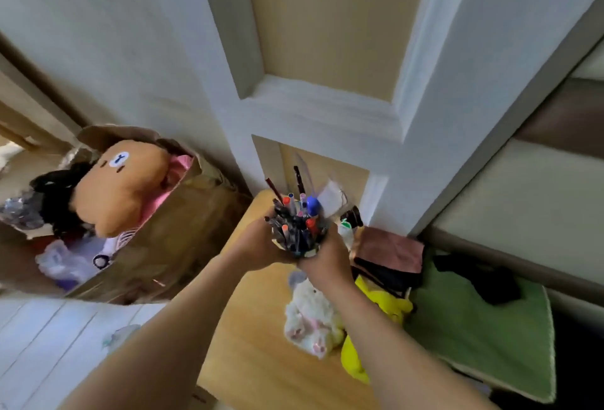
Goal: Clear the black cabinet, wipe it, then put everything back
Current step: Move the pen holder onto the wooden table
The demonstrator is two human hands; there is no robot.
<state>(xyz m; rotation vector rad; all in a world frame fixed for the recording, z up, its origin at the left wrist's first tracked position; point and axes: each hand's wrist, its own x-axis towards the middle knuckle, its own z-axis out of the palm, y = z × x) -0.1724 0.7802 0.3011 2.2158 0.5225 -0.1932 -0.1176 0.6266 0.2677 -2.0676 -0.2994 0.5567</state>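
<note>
Both hands, left hand (261, 246) and right hand (330, 259), are gripping a cup crammed with coloured pens (295, 226). They're holding it above the light wooden tabletop (255, 344), a white plush toy (309, 318) lying below.

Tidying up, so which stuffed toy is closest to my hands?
The white toy, just below your right hand; the yellow toy lies beside it, the bear farther left.

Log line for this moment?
left hand grips pen cup | right hand grips it | held over wooden table | white plush on table
</note>
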